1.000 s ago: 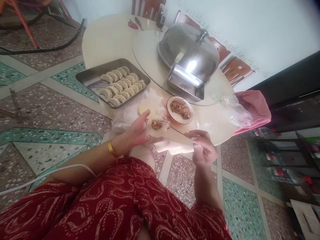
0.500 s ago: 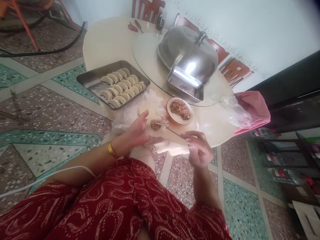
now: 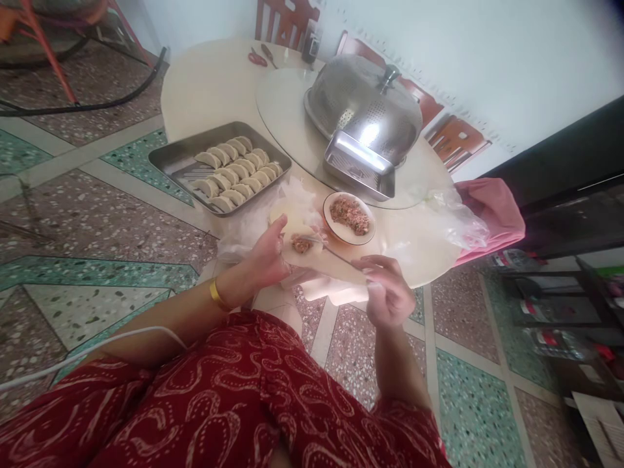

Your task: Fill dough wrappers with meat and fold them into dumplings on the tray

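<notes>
My left hand (image 3: 263,257) cradles a round dumpling wrapper (image 3: 306,253) with a lump of minced meat filling (image 3: 301,245) on it. My right hand (image 3: 387,292) grips the handle of a thin metal spoon (image 3: 336,255) whose tip rests on the filling. Just beyond the wrapper a small plate of meat filling (image 3: 349,216) sits on the round table (image 3: 214,84). A stack of plain wrappers (image 3: 284,213) lies on clear plastic beside my left hand.
A steel tray (image 3: 170,159) holds several folded dumplings (image 3: 234,172) in rows. A perforated steel dome cover (image 3: 365,110) and a steel box (image 3: 358,166) sit on the turntable. A pink cloth (image 3: 492,211) and plastic bag (image 3: 455,214) lie at right. Scissors (image 3: 257,58) rest far back.
My right hand has drawn slightly left and nearer to me with the spoon, while the spoon tip stays on the filling. My left hand keeps the wrapper almost still.
</notes>
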A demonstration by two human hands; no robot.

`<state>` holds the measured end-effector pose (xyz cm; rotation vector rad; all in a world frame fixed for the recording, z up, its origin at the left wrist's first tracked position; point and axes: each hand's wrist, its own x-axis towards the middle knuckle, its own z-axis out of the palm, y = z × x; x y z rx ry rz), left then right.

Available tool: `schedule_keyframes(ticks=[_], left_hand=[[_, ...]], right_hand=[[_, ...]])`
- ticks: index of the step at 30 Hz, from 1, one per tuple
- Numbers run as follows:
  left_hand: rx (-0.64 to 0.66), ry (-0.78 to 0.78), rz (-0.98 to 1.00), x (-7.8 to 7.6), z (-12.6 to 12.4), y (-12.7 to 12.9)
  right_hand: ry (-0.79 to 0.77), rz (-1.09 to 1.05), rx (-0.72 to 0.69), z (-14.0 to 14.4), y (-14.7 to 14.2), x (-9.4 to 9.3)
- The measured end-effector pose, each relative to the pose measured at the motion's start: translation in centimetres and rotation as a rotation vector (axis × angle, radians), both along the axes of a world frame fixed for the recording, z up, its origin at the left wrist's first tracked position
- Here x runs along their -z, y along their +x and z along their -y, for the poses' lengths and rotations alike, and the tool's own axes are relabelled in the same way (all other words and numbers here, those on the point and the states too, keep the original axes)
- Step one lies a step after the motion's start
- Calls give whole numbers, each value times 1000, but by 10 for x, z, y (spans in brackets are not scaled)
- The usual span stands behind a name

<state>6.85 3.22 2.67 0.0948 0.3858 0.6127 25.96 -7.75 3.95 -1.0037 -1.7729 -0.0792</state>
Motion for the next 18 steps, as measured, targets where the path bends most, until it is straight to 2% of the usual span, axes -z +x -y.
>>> schedule_keyframes(ticks=[3,6,11,18], left_hand=[[-101,-32,21,-2,1,2],[-163,-84,20,-1,2,5],[-230,-100,69,4,1,10],[-208,-90,71,9,-1,9]], right_hand=[[23,-125,149,4,-5,2],[40,-108,236,5,-13,6],[115,-40,254,-2,-26,18],[80,-90,230,-3,-32,24]])
